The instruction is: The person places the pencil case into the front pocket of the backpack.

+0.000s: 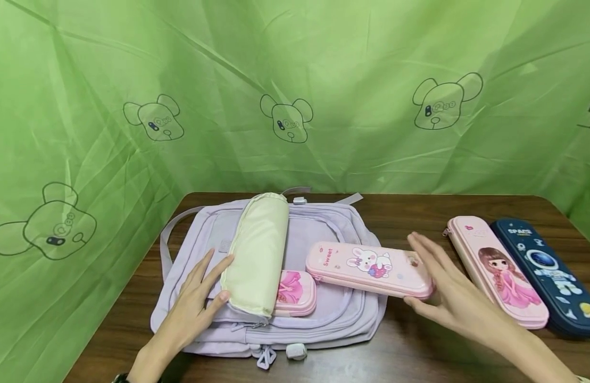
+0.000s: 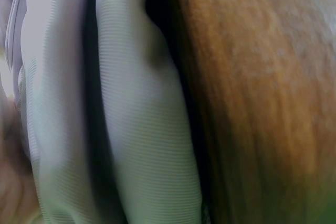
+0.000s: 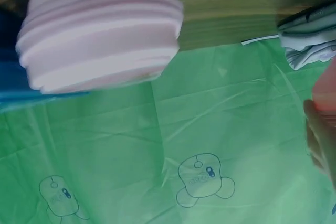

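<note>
My left hand (image 1: 194, 298) lies flat-fingered against the pale yellow fabric pouch (image 1: 256, 255) on the lilac backpack (image 1: 342, 314). My right hand (image 1: 448, 298), fingers straight, touches the pink rabbit pencil case (image 1: 366, 268).

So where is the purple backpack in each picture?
Head: the purple backpack lies flat on the table, left of middle, under the left hand.
Left wrist: its pale fabric fills the left half, very close and blurry.
Right wrist: only a grey-looking bit at the right edge, probably the backpack.
Shared landmark: the brown wooden table, seen in all three views.

3 cases (image 1: 370, 268) lie on backpack (image 1: 333, 314), 2 cases (image 1: 524, 276) right.
</note>
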`<action>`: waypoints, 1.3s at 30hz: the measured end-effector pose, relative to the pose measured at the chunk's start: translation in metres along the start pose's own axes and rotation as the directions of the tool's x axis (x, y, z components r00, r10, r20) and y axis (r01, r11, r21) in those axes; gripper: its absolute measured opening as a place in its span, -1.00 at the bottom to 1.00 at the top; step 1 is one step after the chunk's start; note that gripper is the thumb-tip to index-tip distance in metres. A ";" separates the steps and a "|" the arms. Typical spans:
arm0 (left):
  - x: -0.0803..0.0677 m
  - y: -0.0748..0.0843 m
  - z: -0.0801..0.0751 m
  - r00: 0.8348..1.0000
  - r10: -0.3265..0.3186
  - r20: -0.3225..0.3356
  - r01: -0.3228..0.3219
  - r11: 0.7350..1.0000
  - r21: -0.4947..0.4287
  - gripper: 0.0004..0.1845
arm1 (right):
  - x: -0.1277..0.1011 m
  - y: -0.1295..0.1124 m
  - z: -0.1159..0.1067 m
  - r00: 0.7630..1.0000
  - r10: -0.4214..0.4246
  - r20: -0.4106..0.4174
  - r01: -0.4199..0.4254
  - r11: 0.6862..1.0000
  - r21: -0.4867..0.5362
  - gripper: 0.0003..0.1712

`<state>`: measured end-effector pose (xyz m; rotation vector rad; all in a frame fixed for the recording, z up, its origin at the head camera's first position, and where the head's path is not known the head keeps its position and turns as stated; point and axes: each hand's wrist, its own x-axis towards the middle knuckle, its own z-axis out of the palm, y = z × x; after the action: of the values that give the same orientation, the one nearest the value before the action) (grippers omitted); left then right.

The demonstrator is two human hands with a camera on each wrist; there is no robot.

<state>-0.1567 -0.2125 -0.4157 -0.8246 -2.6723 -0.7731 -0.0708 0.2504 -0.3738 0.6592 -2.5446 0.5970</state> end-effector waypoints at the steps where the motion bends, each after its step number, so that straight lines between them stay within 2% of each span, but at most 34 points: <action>1: 0.000 0.000 0.000 1.000 -0.001 0.002 0.001 1.000 -0.001 -0.31 | 0.001 0.001 0.002 1.000 0.025 -0.011 -0.025 1.000 -0.002 0.13; 5: 0.000 0.001 0.000 1.000 0.000 0.006 0.000 1.000 -0.003 -0.31 | 0.004 0.002 0.009 0.987 0.139 -0.083 -0.143 0.989 -0.047 0.27; 7: 0.000 0.001 0.000 1.000 0.000 0.006 0.000 1.000 -0.002 -0.31 | 0.005 0.003 0.013 0.973 0.191 -0.129 -0.200 0.978 -0.063 0.24; 10: 0.000 0.001 -0.002 1.000 0.000 0.007 0.000 1.000 0.004 -0.31 | 0.007 0.004 0.018 0.957 0.228 -0.179 -0.246 0.966 -0.085 0.07; 13: -0.001 0.001 -0.002 1.000 0.001 0.007 -0.001 1.000 0.005 -0.31 | 0.010 0.006 0.022 0.957 0.233 -0.174 -0.249 0.965 -0.078 -0.11; 18: -0.002 0.000 -0.002 1.000 0.006 0.006 -0.006 1.000 0.008 -0.32 | 0.018 0.005 0.031 0.965 0.228 -0.130 -0.230 0.973 0.003 -0.21; 23: 0.000 0.001 -0.001 1.000 0.003 0.008 -0.003 1.000 0.007 -0.31 | 0.029 0.002 0.041 0.966 0.240 -0.093 -0.238 0.971 0.033 -0.30; 26: -0.001 0.000 0.000 1.000 0.002 0.008 -0.002 1.000 0.003 -0.32 | 0.035 0.000 0.047 0.951 0.295 -0.088 -0.291 0.955 0.053 -0.38; 29: -0.003 -0.001 0.000 1.000 -0.002 0.005 0.002 1.000 0.001 -0.33 | 0.041 0.000 0.054 0.921 0.371 -0.122 -0.358 0.927 0.110 -0.50; 32: -0.004 -0.002 0.000 1.000 -0.007 0.005 0.007 1.000 -0.002 -0.33 | 0.046 0.002 0.061 0.895 0.418 -0.156 -0.388 0.902 0.188 -0.61; 36: -0.003 -0.002 0.000 1.000 -0.003 0.003 0.003 1.000 -0.007 -0.34 | 0.052 0.002 0.068 0.887 0.431 -0.164 -0.384 0.887 0.255 -0.64; 39: -0.001 0.000 0.000 1.000 0.003 0.001 -0.003 1.000 -0.005 -0.33 | 0.055 0.001 0.070 0.888 0.428 -0.171 -0.376 0.887 0.267 -0.64</action>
<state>-0.1563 -0.2128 -0.4163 -0.8308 -2.6701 -0.7787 -0.1364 0.1974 -0.4021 0.1066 -2.4244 1.0541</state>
